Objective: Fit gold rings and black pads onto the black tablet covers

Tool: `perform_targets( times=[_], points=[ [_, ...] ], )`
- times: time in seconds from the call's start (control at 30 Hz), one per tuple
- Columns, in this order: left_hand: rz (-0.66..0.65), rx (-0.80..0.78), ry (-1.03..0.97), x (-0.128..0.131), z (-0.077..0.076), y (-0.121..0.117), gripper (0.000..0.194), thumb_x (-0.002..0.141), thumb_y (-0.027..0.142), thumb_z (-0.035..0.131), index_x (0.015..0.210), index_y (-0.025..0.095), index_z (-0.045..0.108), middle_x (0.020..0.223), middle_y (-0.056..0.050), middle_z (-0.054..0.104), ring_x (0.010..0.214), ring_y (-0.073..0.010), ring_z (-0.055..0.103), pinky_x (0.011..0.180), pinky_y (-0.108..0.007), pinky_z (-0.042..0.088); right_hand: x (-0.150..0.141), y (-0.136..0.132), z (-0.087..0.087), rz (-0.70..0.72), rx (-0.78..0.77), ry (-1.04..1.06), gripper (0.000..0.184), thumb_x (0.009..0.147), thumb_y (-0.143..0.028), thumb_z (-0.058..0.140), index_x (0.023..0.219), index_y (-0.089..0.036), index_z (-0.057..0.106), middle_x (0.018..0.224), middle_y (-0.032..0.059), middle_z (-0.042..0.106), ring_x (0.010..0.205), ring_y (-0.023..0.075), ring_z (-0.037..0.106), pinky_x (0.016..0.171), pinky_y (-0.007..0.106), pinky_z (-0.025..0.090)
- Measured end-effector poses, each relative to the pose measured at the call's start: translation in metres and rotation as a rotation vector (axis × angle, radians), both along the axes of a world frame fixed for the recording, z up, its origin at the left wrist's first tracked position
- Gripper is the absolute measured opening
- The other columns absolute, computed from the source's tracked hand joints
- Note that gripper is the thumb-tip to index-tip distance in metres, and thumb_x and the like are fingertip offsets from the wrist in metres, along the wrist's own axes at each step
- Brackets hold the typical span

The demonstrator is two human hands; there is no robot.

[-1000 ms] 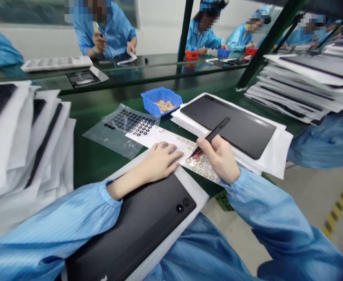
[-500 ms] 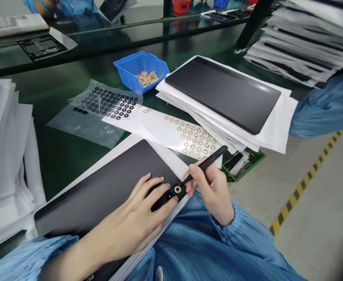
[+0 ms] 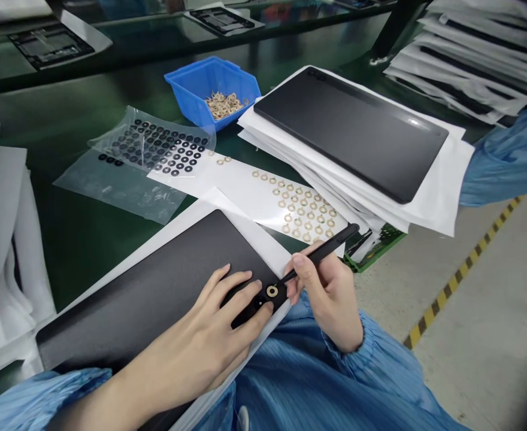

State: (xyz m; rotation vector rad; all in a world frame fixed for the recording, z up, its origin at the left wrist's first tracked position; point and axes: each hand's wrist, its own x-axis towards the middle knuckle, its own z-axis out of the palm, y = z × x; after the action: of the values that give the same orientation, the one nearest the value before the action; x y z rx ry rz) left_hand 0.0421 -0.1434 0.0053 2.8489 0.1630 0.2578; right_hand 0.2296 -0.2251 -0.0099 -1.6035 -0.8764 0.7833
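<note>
A dark grey tablet back cover (image 3: 156, 281) lies on white sheets in front of me. My left hand (image 3: 214, 335) rests on it with fingers spread, the fingertips beside the camera area. In my right hand (image 3: 326, 293) I grip black tweezers (image 3: 330, 246), their tip at a small gold ring sticker (image 3: 272, 291) on the cover's corner. Whether the tip touches the ring, I cannot tell. Beyond the cover lies a white liner sheet (image 3: 250, 197) with rows of gold rings. A clear film (image 3: 120, 191) with black rings overlaps its left end.
A blue bin (image 3: 191, 96) holds many small tan pieces. Another dark cover (image 3: 348, 131) tops a paper stack at the right. Wrapped stacks stand left (image 3: 3, 239) and far right (image 3: 470, 60). A green crate (image 3: 380, 248) sits below the table edge; another person's blue sleeve (image 3: 506, 155) shows at right.
The whole view has shifted slightly. Both hands keep their places on the cover, with the tweezers still at the gold ring. The person across the line has left the view.
</note>
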Motion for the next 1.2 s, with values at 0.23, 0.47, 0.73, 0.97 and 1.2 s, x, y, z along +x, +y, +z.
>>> perform_targets(
  times=[0.23, 0.47, 0.73, 0.97, 1.2],
  points=[
    [0.002, -0.015, -0.005, 0.0001, -0.0001, -0.0004, 0.034, 0.095, 0.015, 0.041, 0.127, 0.016, 0.053, 0.126, -0.012, 0.053, 0.127, -0.0306, 0.039, 0.109, -0.058, 0.033, -0.0001, -0.0013, -0.0012, 0.010, 0.003, -0.041, 0.023, 0.093, -0.042, 0.050, 0.080, -0.022, 0.051, 0.050, -0.0031, 0.057, 0.039, 0.0118, 0.055, 0.041, 0.024, 0.046],
    [-0.005, 0.008, -0.004, -0.0004, 0.0012, 0.0005, 0.033, 0.095, 0.016, 0.042, 0.127, 0.014, 0.054, 0.123, -0.012, 0.055, 0.125, -0.0302, 0.041, 0.110, -0.057, 0.031, 0.0013, -0.0029, -0.0018, 0.030, 0.016, -0.078, 0.021, 0.093, -0.038, 0.049, 0.081, -0.022, 0.051, 0.050, -0.0035, 0.057, 0.039, 0.0118, 0.055, 0.042, 0.024, 0.046],
    [0.019, 0.020, -0.036, 0.0043, -0.0004, -0.0008, 0.035, 0.096, 0.017, 0.044, 0.129, 0.010, 0.053, 0.121, -0.010, 0.059, 0.120, -0.0288, 0.045, 0.107, -0.055, 0.036, 0.0005, -0.0026, -0.0013, 0.020, 0.057, -0.155, 0.018, 0.094, -0.032, 0.049, 0.080, -0.021, 0.051, 0.049, -0.0040, 0.056, 0.037, 0.0109, 0.054, 0.040, 0.023, 0.046],
    [0.022, 0.036, -0.041, 0.0060, 0.0000, 0.0002, 0.036, 0.097, 0.018, 0.044, 0.131, 0.011, 0.052, 0.122, -0.009, 0.059, 0.119, -0.0293, 0.048, 0.104, -0.056, 0.038, 0.0011, -0.0022, -0.0023, 0.027, 0.114, -0.185, 0.016, 0.093, -0.026, 0.050, 0.079, -0.019, 0.050, 0.049, -0.0047, 0.055, 0.037, 0.0085, 0.054, 0.040, 0.019, 0.046],
    [0.035, 0.057, -0.040, 0.0072, 0.0009, 0.0000, 0.036, 0.097, 0.018, 0.043, 0.131, 0.011, 0.052, 0.122, -0.009, 0.059, 0.117, -0.0289, 0.048, 0.104, -0.055, 0.038, 0.0009, -0.0024, -0.0046, 0.036, 0.163, -0.139, 0.013, 0.094, -0.025, 0.050, 0.083, -0.019, 0.052, 0.050, -0.0049, 0.054, 0.037, 0.0083, 0.054, 0.039, 0.020, 0.046]
  ],
)
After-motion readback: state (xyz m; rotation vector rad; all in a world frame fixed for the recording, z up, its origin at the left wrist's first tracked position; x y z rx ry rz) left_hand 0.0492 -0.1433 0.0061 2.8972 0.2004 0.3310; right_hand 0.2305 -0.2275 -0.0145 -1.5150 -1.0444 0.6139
